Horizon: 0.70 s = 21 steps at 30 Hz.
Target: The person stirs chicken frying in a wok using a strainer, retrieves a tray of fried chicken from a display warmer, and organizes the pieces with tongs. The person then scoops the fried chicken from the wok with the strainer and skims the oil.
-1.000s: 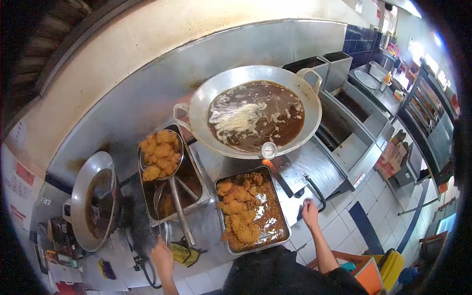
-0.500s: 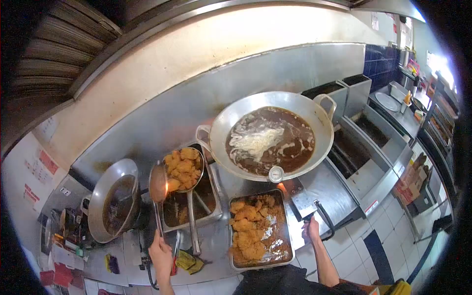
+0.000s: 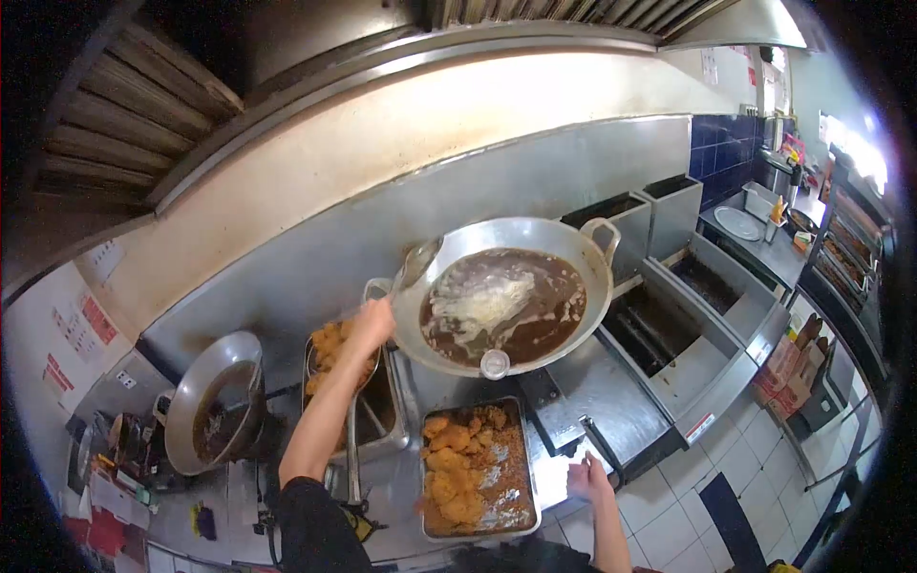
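Note:
My left hand (image 3: 374, 323) is closed around the handle of a round skimmer (image 3: 420, 260), whose head is at the left rim of a large metal wok (image 3: 597, 277). Dark oil with a pale, foaming patch of batter (image 3: 492, 298) fills the wok's middle. My right hand (image 3: 589, 477) is low at the front, slightly blurred, with fingers apart and nothing seen in it. Left of that hand lies a metal tray (image 3: 530, 497) with fried pieces (image 3: 454, 477) and crumbs. Behind my left forearm, a strainer basket with more fried pieces (image 3: 328, 355) is partly hidden.
A dial thermometer (image 3: 494, 364) sits at the wok's front rim. On the left stands a second wok (image 3: 186, 401) with dark oil. Deep fryer wells (image 3: 659, 329) line the right side. A black hose or handle (image 3: 607, 447) is near my right hand.
My left hand has lifted the skimmer from beside the strainer basket, up and right to the wok's left rim. My right hand is lower, farther from the black handle. The view has shifted.

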### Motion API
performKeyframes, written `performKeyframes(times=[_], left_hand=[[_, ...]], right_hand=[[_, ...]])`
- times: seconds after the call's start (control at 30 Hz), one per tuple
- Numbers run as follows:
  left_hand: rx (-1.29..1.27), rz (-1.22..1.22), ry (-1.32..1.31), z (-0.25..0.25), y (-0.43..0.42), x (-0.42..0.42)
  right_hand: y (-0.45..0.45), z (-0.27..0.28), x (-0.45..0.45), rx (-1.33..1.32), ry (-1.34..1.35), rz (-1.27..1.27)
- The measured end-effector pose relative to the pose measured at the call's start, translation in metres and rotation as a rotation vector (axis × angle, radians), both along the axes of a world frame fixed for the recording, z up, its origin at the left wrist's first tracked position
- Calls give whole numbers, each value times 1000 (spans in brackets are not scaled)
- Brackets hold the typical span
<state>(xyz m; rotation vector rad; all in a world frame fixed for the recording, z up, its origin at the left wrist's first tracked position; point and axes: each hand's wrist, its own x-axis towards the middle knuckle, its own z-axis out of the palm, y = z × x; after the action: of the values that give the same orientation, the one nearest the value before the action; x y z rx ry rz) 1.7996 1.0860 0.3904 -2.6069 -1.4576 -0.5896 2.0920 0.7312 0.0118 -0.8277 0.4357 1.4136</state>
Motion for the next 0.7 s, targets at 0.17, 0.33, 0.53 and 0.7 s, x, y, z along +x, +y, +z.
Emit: performKeyframes(times=[0.17, 0.33, 0.53, 0.7], left_hand=[[-124, 94, 111, -39, 61, 27], [-1078, -70, -221, -32, 29, 47], [-1294, -180, -214, -24, -12, 74], [-1415, -312, -274, -15, -30, 88]], right_hand=[[-160, -17, 10, -231, -924, 760], [-269, -121, 6, -684, -1103, 886], [-241, -103, 14, -673, -941, 733], [-221, -95, 14, -629, -934, 694]])
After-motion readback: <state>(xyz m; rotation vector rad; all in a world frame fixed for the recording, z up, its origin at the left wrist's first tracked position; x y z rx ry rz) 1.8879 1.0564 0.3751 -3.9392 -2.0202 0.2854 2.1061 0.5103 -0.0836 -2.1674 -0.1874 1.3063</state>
